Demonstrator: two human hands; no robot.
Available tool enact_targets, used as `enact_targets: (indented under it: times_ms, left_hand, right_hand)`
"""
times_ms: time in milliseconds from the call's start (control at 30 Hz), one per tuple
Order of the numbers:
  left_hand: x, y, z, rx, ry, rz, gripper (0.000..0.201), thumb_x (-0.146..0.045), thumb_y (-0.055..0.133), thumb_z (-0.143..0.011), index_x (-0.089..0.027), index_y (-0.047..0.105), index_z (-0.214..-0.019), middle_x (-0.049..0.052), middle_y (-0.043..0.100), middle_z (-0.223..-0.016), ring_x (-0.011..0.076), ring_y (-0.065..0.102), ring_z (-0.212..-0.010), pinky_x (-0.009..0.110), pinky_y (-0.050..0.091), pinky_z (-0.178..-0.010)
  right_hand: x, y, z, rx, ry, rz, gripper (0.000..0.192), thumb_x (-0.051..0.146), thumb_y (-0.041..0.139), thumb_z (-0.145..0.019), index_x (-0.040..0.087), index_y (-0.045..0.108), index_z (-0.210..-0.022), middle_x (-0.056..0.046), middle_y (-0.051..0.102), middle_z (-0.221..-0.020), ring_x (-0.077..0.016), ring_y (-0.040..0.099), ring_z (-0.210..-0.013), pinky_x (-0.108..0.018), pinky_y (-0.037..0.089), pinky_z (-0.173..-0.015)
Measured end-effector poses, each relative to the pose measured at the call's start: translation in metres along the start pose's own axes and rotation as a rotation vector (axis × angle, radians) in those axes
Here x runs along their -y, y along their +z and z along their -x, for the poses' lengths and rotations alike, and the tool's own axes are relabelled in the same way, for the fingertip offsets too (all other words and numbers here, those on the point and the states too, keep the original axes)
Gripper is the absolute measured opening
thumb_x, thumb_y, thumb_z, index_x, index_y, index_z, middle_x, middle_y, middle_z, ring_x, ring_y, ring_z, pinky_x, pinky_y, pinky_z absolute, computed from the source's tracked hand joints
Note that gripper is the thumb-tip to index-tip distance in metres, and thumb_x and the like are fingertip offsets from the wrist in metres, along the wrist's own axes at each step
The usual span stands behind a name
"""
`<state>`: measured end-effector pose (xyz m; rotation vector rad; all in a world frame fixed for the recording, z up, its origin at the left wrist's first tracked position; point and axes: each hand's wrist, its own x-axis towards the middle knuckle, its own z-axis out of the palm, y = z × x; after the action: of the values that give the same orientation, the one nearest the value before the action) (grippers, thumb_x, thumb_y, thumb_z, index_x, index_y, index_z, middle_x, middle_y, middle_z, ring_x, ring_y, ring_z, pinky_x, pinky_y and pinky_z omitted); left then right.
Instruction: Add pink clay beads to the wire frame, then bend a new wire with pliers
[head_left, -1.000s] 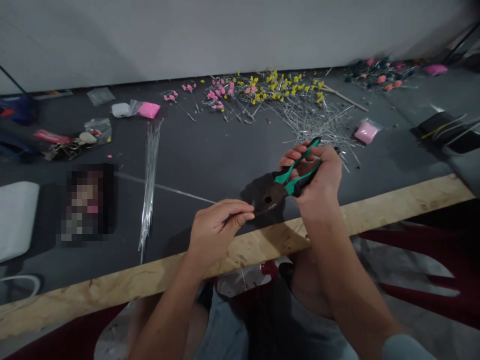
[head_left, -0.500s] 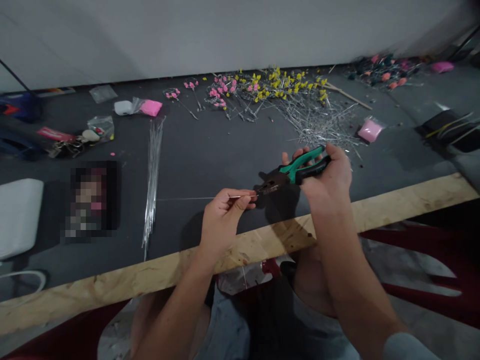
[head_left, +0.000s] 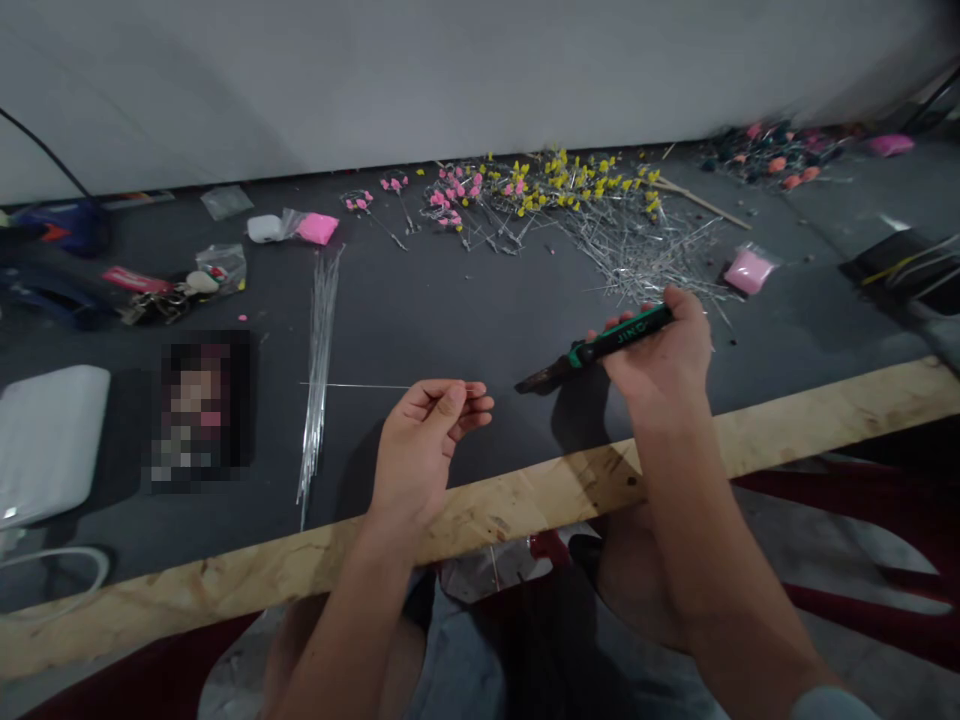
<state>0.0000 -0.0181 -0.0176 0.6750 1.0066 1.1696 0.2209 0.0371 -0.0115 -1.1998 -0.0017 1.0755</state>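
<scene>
Between thumb and fingers, my left hand (head_left: pixel 431 430) pinches a thin metal wire (head_left: pixel 367 386), which stretches leftward across a bundle of straight wires (head_left: pixel 319 370). My right hand (head_left: pixel 664 350) grips a pair of pliers (head_left: pixel 626 336) with black and green handles. Their dark jaws point left, a short gap from my left fingertips, and are seen edge-on, so I cannot tell if they are parted. Beyond my right hand lies a loose heap of cut wires (head_left: pixel 645 255).
Wire stems with yellow beads (head_left: pixel 562 175) and pink beads (head_left: pixel 457 185) lie along the wall. A pink packet (head_left: pixel 748 270) rests at right. Keys (head_left: pixel 154 300), a white box (head_left: pixel 52 440) and a blurred dark object (head_left: pixel 202 410) are at left. A wooden edge (head_left: pixel 510 490) borders the table.
The pliers have come away from the wire and turned edge-on in my right hand. My left hand has drawn back to the left, still pinching the wire. The view has shifted slightly.
</scene>
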Motion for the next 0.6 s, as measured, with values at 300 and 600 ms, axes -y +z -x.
enact_targets:
  times_ms: [300,600]
  left_hand:
    - [-0.010,-0.009,-0.005,-0.052,0.072,0.018,0.009,-0.021,0.069,-0.073,-0.015,0.065,-0.079,0.003,0.068,-0.080,0.0120,0.065,-0.071,0.023,0.054,-0.064]
    - [-0.018,-0.018,-0.004,-0.126,0.265,-0.249,0.010,-0.024,0.066,-0.076,-0.017,0.066,-0.083,0.003,0.070,-0.083,0.0140,0.065,-0.073,0.027,0.054,-0.067]
  right_hand:
    - [-0.027,0.007,0.012,0.221,-0.056,0.006,0.031,0.038,0.066,-0.069,0.025,0.043,-0.087,0.002,0.048,-0.087,-0.0141,0.059,-0.081,-0.031,0.051,-0.069]
    - [-0.014,-0.020,-0.007,0.244,-0.454,0.433,0.061,0.015,0.070,-0.058,0.032,0.047,-0.112,0.001,0.048,-0.115,-0.0128,0.051,-0.100,-0.027,0.045,-0.079]
